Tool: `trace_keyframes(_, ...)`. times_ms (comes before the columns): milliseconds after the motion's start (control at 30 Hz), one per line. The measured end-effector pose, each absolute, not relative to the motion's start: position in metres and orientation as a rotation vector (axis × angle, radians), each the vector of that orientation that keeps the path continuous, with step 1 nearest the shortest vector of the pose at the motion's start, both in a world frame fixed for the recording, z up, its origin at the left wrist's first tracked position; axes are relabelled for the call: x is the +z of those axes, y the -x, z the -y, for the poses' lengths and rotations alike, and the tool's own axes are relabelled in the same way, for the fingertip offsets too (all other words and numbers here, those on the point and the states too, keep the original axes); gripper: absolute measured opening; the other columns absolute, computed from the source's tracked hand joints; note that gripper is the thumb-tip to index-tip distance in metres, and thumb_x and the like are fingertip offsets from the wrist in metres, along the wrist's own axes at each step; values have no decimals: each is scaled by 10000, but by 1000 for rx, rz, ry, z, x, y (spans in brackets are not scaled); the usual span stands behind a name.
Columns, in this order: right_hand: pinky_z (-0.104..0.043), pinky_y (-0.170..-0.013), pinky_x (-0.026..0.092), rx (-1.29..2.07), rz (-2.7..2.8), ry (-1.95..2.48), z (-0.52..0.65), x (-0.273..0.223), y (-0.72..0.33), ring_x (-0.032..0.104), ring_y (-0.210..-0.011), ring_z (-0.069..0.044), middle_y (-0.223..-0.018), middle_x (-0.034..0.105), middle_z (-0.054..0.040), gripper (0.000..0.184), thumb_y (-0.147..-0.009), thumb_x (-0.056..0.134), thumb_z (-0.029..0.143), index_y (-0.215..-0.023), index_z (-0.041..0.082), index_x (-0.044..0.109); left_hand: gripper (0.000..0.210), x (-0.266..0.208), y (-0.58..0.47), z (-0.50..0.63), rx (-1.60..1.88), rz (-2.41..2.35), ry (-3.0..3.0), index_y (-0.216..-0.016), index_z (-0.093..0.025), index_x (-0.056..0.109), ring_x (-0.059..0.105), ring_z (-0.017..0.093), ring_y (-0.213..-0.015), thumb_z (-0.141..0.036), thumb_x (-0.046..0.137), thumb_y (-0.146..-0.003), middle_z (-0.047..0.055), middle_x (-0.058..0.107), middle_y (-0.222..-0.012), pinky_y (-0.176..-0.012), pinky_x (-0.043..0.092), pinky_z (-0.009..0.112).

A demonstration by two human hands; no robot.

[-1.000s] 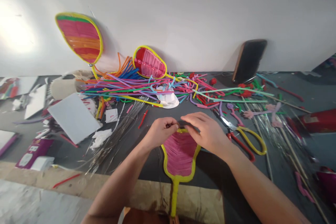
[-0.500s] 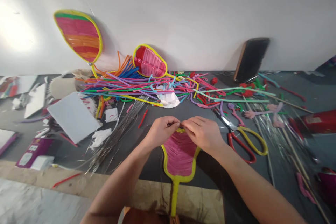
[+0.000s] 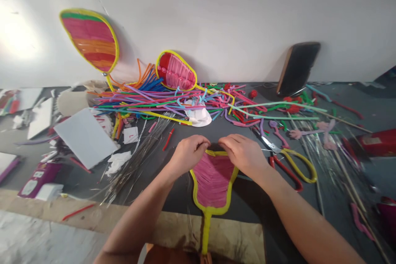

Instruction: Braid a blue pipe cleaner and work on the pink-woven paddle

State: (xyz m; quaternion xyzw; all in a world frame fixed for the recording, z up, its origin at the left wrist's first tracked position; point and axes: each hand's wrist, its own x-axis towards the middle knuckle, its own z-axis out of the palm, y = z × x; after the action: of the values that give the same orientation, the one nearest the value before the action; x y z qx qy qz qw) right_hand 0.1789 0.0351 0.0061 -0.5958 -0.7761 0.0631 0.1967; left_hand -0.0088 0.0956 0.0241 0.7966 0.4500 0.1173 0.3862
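In front of me lies a pink fan-shaped piece with a yellow fuzzy border and a yellow handle pointing toward me. My left hand is at its upper left corner, thumb and fingertips pinched together. Across a small gap, my right hand pinches in the same way at the upper right corner. Between them the yellow top edge shows. Whatever the fingertips hold is too small or hidden to make out. Scissors with one red and one yellow handle rest to the right of my right hand.
Behind my hands is a heap of colourful pipe cleaners. A striped fan and a smaller pink-red one stand against the wall. A phone leans there too. Thin wires and a white card lie left.
My hands have moved apart from nearly touching, uncovering more of the fan's yellow top edge. The fan stays in about the same place.
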Motion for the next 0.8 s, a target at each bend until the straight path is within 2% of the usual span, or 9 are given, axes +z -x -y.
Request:
trace_keyframes(200,-277,-537,311,426,2196,2106,-33,8,-188,658,-688,-187,-783,714,-19,127,-885,520,194,-872,234,640,233,16,6,-98,225,-1145,-2289,-836,-191,672,591,186,-881,-170,444,-876,31,684,-833,-797,415,281)
trace_keyframes(433,-284,-500,245,539,2170,2151,-32,12,-186,641,-595,-178,-771,721,-15,128,-879,508,180,-866,250,615,232,13,5,-94,189,-1201,-2239,-874,-200,662,608,160,-861,-178,431,-886,28,661,-878,-729,422,241)
trace_keyframes(600,-259,-539,293,701,2097,2099,-30,20,-184,631,-653,-163,-740,691,-3,116,-894,497,192,-882,246,599,222,19,9,-90,225,-1156,-2169,-884,-210,655,619,161,-861,-184,434,-883,14,684,-895,-733,408,239)
trace_keyframes(800,-263,-658,393,585,2081,1752,-18,35,-181,591,-765,-168,-741,638,-7,131,-883,480,124,-866,209,577,231,47,13,-82,249,-1148,-2110,-904,-224,658,624,147,-801,-204,429,-886,-10,697,-867,-674,386,227)
